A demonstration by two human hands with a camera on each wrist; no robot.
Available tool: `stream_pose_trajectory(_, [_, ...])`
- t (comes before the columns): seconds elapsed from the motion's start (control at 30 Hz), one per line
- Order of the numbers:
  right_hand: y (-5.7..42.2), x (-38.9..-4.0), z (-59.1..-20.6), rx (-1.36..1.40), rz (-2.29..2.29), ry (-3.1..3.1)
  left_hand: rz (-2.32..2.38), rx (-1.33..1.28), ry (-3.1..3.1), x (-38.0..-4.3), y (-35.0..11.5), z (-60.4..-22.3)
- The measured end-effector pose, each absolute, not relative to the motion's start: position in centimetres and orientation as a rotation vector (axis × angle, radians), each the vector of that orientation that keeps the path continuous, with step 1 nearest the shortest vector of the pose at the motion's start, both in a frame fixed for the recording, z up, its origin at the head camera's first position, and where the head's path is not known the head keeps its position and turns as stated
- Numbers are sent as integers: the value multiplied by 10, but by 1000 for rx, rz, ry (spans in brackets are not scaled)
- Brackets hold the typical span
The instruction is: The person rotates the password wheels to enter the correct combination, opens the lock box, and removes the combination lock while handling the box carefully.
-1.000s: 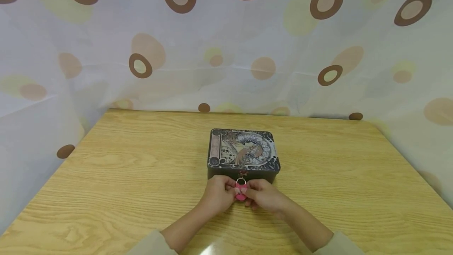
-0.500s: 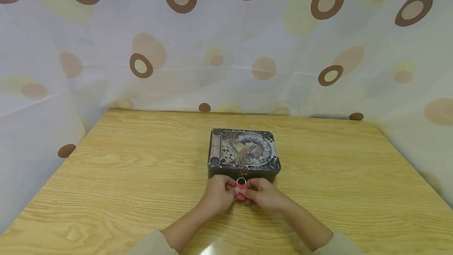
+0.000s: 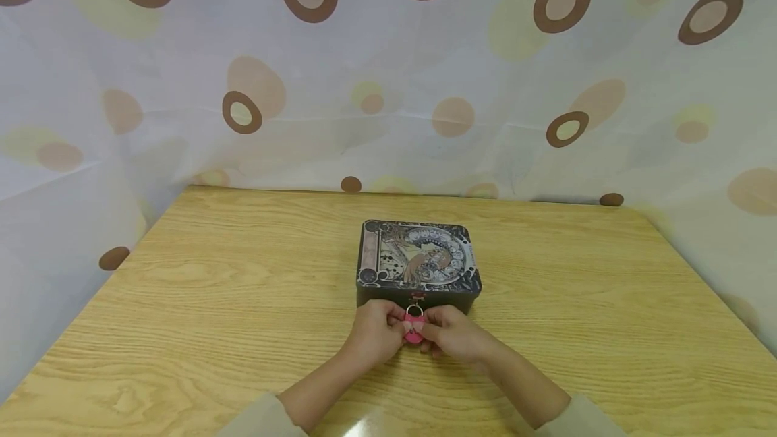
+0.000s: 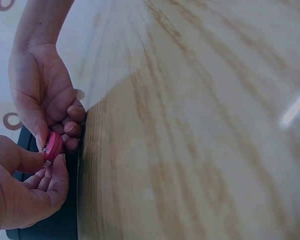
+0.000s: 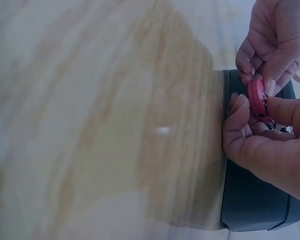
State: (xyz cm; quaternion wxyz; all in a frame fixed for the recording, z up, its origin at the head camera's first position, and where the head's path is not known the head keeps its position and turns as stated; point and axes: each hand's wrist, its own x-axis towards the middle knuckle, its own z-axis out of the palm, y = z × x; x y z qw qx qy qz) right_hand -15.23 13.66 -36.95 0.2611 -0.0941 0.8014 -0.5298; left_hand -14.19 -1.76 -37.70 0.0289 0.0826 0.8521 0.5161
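Observation:
A small pink padlock (image 3: 414, 338) hangs at the front of a dark tin box (image 3: 419, 258) with a printed lid. Its silver shackle stands up near the reddish latch (image 3: 417, 297); whether the shackle is fully closed is too small to tell. My left hand (image 3: 375, 332) pinches the padlock's left side between thumb and fingers. From the other side my right hand (image 3: 459, 336) pinches it too, its thumb on the padlock's face. Both wrist views show the padlock (image 4: 53, 146) edge-on, with small dark and metallic details (image 5: 265, 97) beside the thumbs.
The box rests on a wood-grain table (image 3: 243, 275). A pale curtain (image 3: 388, 66) with brown and yellow ovals hangs behind and along the sides. A bright glare spot (image 3: 357, 429) shows at the table's near edge.
My thumbs shift slightly on the padlock's face. Both hands keep their hold, and the box stays in place.

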Motion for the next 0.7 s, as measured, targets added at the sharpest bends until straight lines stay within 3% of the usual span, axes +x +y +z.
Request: stream_pose_trajectory(0.7, [142,-151,-374,-232,-1518,2136,1588,250,2621,-141,-19,-374])
